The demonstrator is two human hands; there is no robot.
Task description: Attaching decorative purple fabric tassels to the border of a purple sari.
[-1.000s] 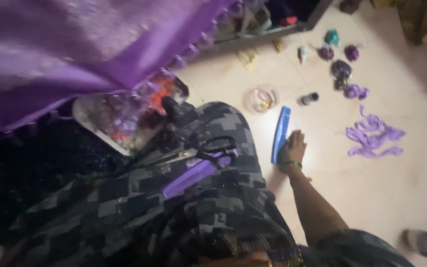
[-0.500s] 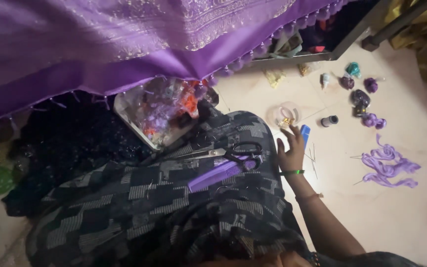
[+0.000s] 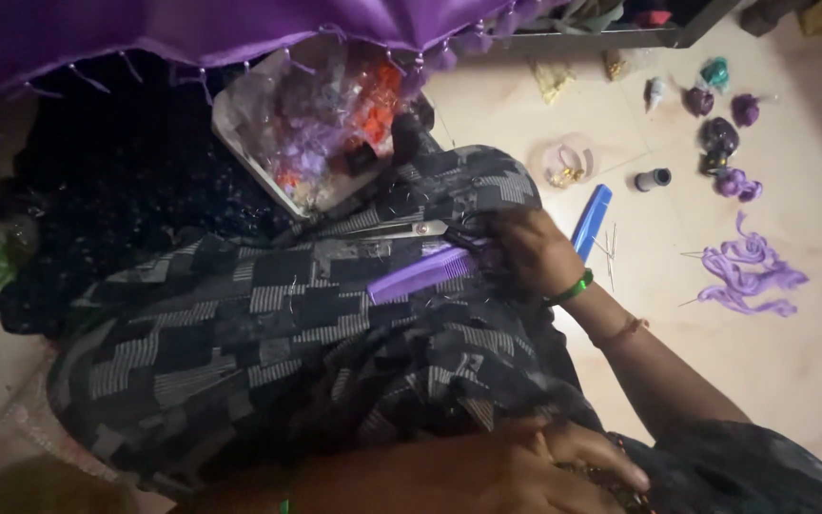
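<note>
- Resting on the lap, the right hand [image 3: 525, 249] curls over the handles of the scissors [image 3: 411, 229]; fingers bent around them, though whether it truly grips them I cannot tell
- purple comb [image 3: 420, 274] lies on the grey-and-black patterned cloth [image 3: 287, 333] just beside that hand, its near end touching or under the fingers; a green bangle [image 3: 575, 287] sits on the wrist
- left hand [image 3: 535, 466] lies low at the bottom edge, fingers stretched loosely and flat against the cloth; it holds nothing that shows
- blue comb [image 3: 590, 221] lies on the floor [image 3: 811, 381] just beyond the right hand; thin needles [image 3: 611, 257] beside it
- purple thread [image 3: 749, 276] lies in a loose tangle further right, well apart from both hands
- small clear dish [image 3: 568, 162] and dark spool [image 3: 654, 179] sit on the floor above the blue comb
- tray [image 3: 240, 152] of coloured bits in clear plastic sits beyond the knee; purple fringed fabric [image 3: 192, 29] hangs over the top
</note>
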